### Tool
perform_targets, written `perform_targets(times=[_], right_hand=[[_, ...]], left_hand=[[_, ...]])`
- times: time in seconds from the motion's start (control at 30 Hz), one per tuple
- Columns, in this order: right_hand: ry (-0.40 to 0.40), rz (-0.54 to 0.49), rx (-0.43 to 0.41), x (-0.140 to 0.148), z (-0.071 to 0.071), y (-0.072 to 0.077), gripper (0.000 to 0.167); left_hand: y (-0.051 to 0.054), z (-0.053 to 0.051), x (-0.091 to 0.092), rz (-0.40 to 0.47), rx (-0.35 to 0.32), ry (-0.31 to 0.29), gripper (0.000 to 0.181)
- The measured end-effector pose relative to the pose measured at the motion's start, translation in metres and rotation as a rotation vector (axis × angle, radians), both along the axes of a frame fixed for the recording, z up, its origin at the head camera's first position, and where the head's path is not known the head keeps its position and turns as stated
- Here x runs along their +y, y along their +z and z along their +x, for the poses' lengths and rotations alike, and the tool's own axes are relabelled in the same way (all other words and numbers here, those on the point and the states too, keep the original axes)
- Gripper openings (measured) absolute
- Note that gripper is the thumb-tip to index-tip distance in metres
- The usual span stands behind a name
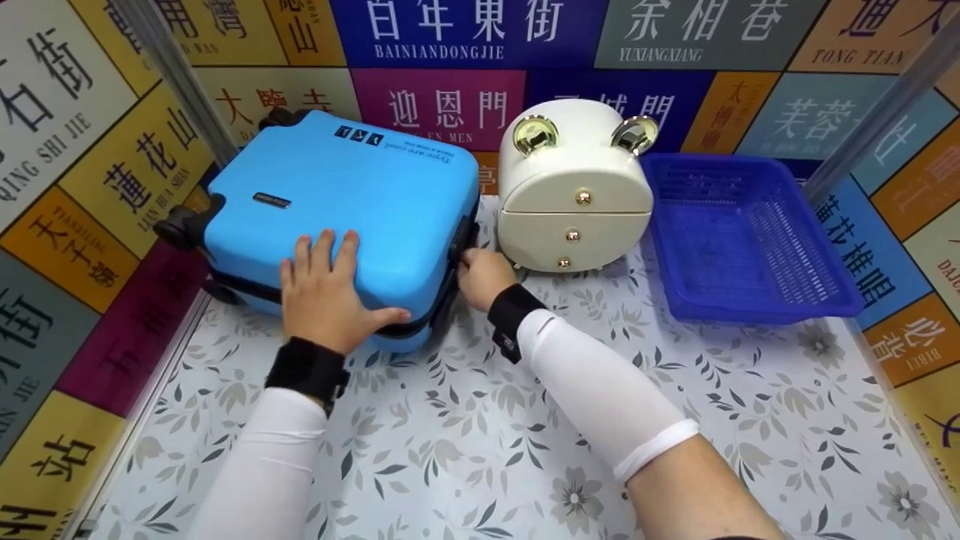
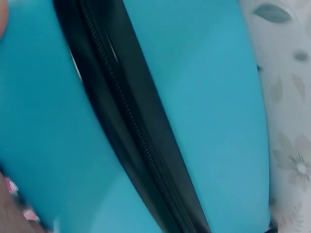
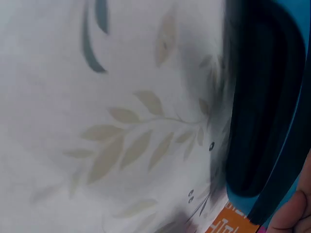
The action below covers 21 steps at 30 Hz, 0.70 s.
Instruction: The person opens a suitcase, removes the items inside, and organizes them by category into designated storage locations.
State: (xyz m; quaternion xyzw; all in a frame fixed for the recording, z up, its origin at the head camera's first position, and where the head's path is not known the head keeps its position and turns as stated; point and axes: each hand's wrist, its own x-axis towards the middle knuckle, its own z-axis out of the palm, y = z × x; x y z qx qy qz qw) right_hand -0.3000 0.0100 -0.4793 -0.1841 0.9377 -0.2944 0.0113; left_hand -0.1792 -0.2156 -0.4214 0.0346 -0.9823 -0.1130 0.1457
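A light blue hard-shell suitcase (image 1: 360, 180) lies flat at the left, its black zipper band (image 2: 131, 111) running round the side. My left hand (image 1: 322, 300) rests on its top near the front edge, fingers spread and straight, thumb reaching down over the side. My right hand (image 1: 486, 277) is at the suitcase's right side, fingers curled at the zipper by the black fittings; the small part between the fingertips is hidden. In the right wrist view, a black side handle (image 3: 262, 102) appears beside the band, with curled fingers (image 3: 290, 213) at the lower corner.
A cream two-drawer box (image 1: 574, 180) with gold knobs and gold ears stands close to the suitcase's right. Beyond it sits a blue plastic basket (image 1: 757, 304). Sign-printed walls (image 1: 442, 105) enclose the back and sides of the leaf-patterned table (image 1: 480, 450).
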Motion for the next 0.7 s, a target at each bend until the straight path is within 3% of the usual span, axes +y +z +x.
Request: perform_targets(times=[0.2, 0.33, 0.4, 0.5, 0.7], right_hand=[[0.038, -0.020, 0.028, 0.010, 0.014, -0.002, 0.026], [0.067, 0.008, 0.061, 0.014, 0.016, -0.001, 0.025], [0.067, 0.012, 0.063, 0.016, 0.016, 0.000, 0.025], [0.064, -0.003, 0.034, 0.019, 0.017, 0.000, 0.026], [0.072, -0.028, 0.053, 0.022, 0.019, -0.001, 0.024]], left_hand=[[0.002, -0.008, 0.020, 0.010, -0.028, 0.044, 0.141], [0.013, -0.016, 0.019, 0.006, -0.077, 0.016, 0.138], [0.019, -0.021, 0.006, 0.022, -0.114, -0.016, 0.135], [0.025, -0.028, -0.030, 0.061, -0.177, -0.037, 0.136], [0.024, -0.035, -0.107, 0.152, -0.235, 0.020, 0.146]])
